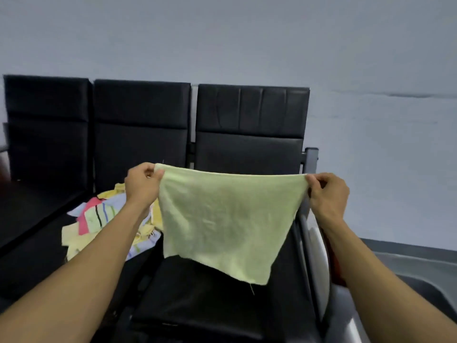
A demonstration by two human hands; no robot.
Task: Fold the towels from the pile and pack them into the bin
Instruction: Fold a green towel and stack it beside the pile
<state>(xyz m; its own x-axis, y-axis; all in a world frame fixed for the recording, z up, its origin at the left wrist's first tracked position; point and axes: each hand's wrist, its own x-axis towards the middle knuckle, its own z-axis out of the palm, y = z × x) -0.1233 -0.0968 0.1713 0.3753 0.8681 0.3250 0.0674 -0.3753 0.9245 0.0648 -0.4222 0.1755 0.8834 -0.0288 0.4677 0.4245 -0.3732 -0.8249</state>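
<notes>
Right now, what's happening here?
A person holds a pale green towel spread in the air, the left hand pinching one top corner and the right hand pinching the other. It hangs unfolded over the black seat of a row of chairs. The pile of coloured towels lies on the next seat to the left. No bin can be made out for certain.

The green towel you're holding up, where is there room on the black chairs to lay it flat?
The pale green terry towel hangs from the left hand and right hand. Below it, the black padded right-hand seat shows bare, bordered by the grey metal armrest. The middle seat is crowded with the colourful towel pile. The far-left seat also shows bare.
</notes>
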